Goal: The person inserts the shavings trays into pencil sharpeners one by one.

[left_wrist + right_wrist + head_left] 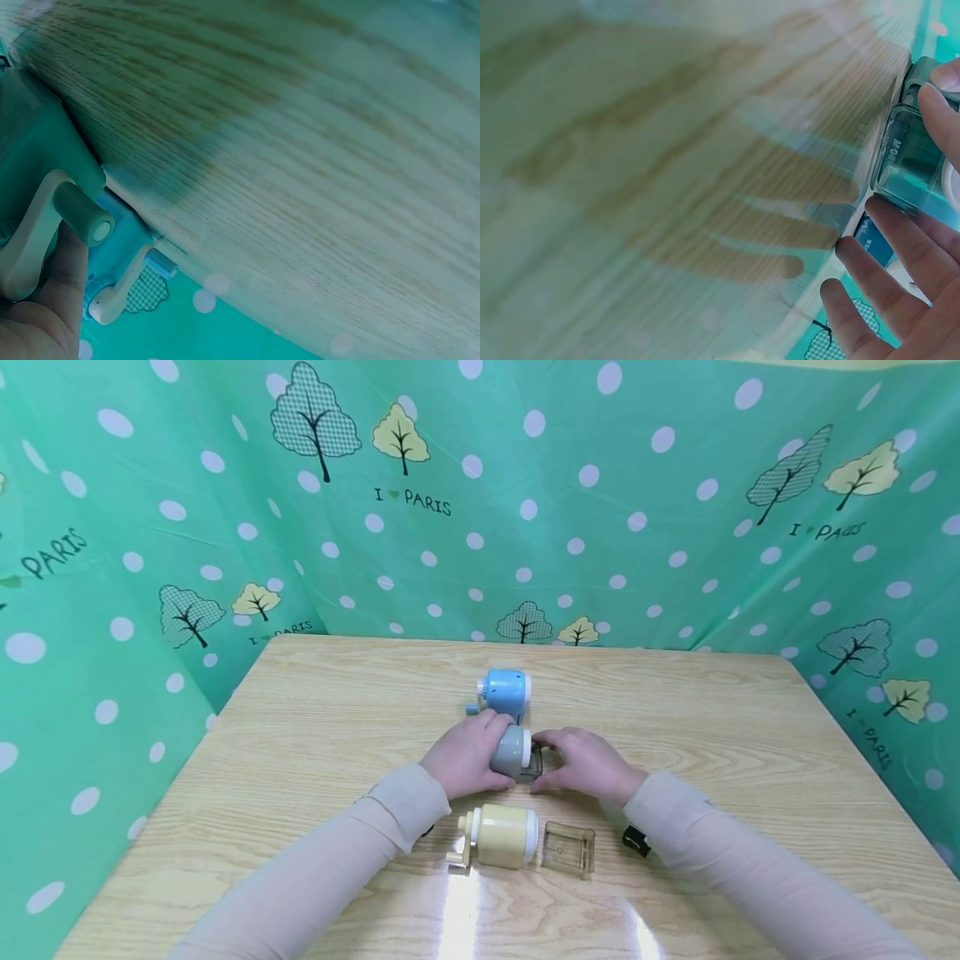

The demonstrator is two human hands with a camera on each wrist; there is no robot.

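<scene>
A grey hand-crank pencil sharpener (512, 752) lies on the table in the head view, gripped by my left hand (468, 756) around its crank end. In the left wrist view its crank handle (84, 214) stands out above the fingers. My right hand (585, 766) pinches the smoky see-through shavings drawer (533, 763) at the sharpener's right end, thumb on one side and fingers on the other. The right wrist view shows this drawer (906, 161) close against the sharpener's body. Part of the sharpener is hidden behind the left fingers.
Just behind the hands is a blue crank sharpener (506, 692). In front lies a cream-yellow sharpener (504, 835), with a separate amber see-through drawer (568, 848) to its right. A green patterned curtain (480, 527) hangs behind the wooden table (337, 693).
</scene>
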